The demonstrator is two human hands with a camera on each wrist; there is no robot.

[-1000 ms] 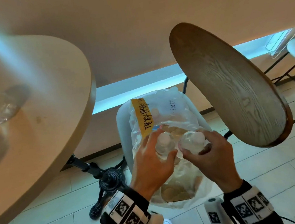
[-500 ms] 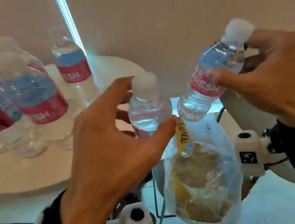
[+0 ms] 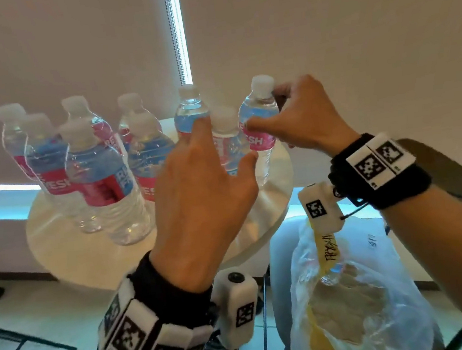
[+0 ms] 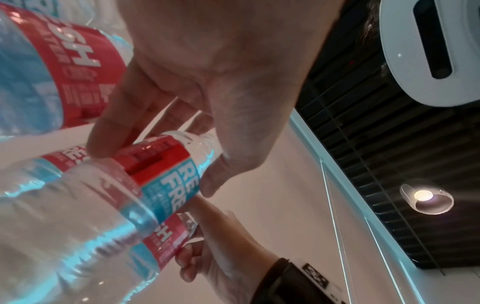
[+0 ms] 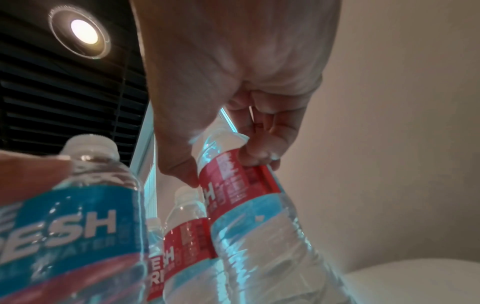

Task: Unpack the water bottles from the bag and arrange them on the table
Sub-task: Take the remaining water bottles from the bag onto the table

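Several clear water bottles (image 3: 98, 173) with red and blue labels stand upright on the round pale table (image 3: 89, 259). My left hand (image 3: 222, 141) grips one more bottle (image 3: 227, 146) by its upper body, thumb and fingers around the label, at the table's right side; its base is hidden behind the hand. In the left wrist view my left hand (image 4: 155, 168) pinches this bottle (image 4: 103, 205). My right hand (image 3: 264, 111) holds another bottle (image 3: 260, 142) near the shoulder, upright at the table's right edge. The right wrist view shows my right hand (image 5: 221, 166) around that bottle (image 5: 246, 205).
The clear plastic bag (image 3: 355, 299) with a yellow tag sits on a white chair below the table's right edge, with something still inside it. A chair back (image 3: 457, 176) slants behind my right forearm. A closed blind hangs just behind the table.
Both hands lifted a bottle each out of the bag, raised them, then carried them left and down to the table's right side among the standing bottles.
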